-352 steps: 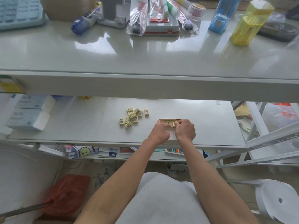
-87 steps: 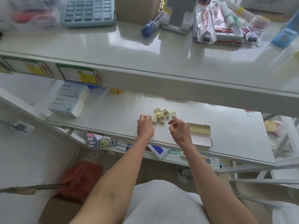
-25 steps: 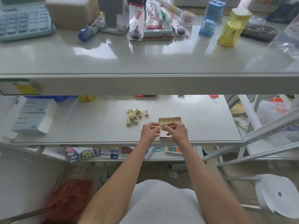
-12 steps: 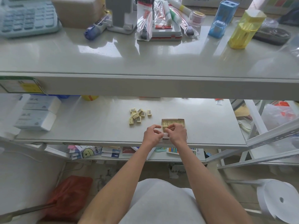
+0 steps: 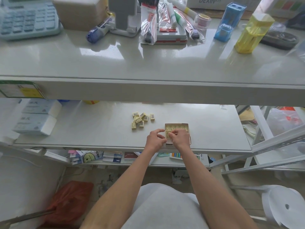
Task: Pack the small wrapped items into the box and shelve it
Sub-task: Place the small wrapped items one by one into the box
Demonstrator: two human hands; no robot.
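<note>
Leaving pile (image 5: 140, 119), right hand (image 5: 181, 138) pinches item (image 5: 168, 135); left hand (image 5: 155, 140) holds box (image 5: 177, 124).

Pale shelf (image 5: 99, 129), box (image 5: 176, 124) at front edge, loose wrapped items (image 5: 140, 119), white cartons (image 5: 35, 123)

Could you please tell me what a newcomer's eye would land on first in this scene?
The left hand and the right hand meet with curled fingers over the near left corner of the small open box at the front edge of the middle shelf; their grip is unclear. Just left and behind lies a loose cluster of small yellow wrapped items. On the top shelf, far right, a clear yellow container stands out.
</note>
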